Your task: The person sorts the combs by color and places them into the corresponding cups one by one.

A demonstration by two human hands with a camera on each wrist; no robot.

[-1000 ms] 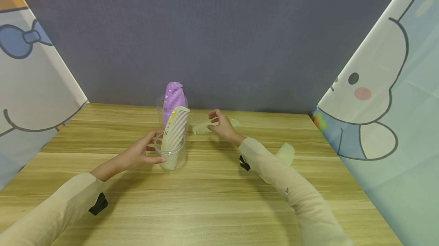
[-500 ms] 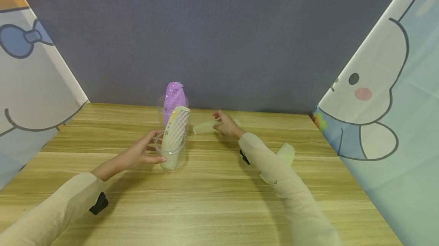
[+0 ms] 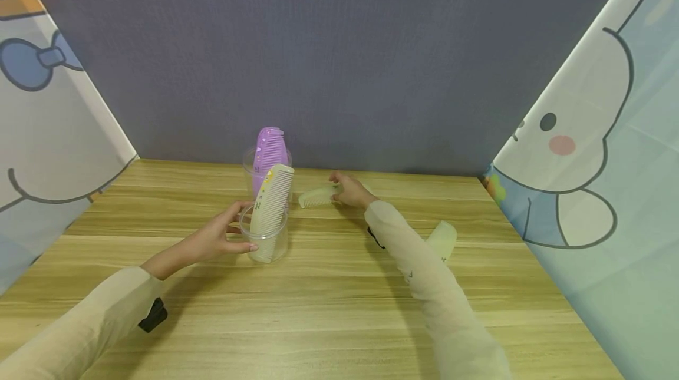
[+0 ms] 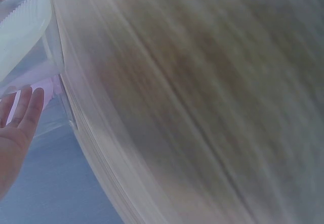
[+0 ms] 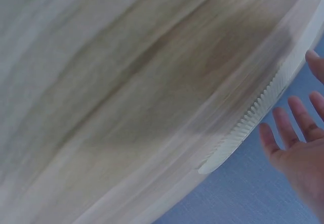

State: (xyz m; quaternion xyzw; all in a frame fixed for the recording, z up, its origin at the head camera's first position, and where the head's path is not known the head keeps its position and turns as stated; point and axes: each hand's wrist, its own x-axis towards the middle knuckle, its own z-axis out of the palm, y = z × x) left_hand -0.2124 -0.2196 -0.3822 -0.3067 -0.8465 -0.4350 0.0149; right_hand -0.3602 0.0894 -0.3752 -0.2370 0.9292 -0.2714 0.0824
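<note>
My left hand (image 3: 218, 235) holds a clear plastic cup (image 3: 282, 244), thumb on the near side and fingers on the far left side. In it leans a pale yellow-green comb (image 3: 273, 197), its upper part above the rim. In the left wrist view the cup (image 4: 54, 57) lies between thumb and fingers. My right hand (image 3: 351, 191) is over a pale green comb (image 3: 316, 196) lying flat, covering its right part. The right wrist view has the fingers spread beside this comb (image 5: 245, 125), not closed on it.
Behind the front cup stands another clear cup (image 3: 247, 171) with purple combs (image 3: 270, 150) in it. Another pale green comb (image 3: 443, 238) lies on the wooden table (image 3: 297, 321), partly behind the right sleeve. A dark grey panel (image 3: 339, 62) bounds the back, with printed panels at both sides.
My right hand has shifted slightly right along the flat comb and lowered its fingers towards it. The left hand, the cups and the combs have stayed put.
</note>
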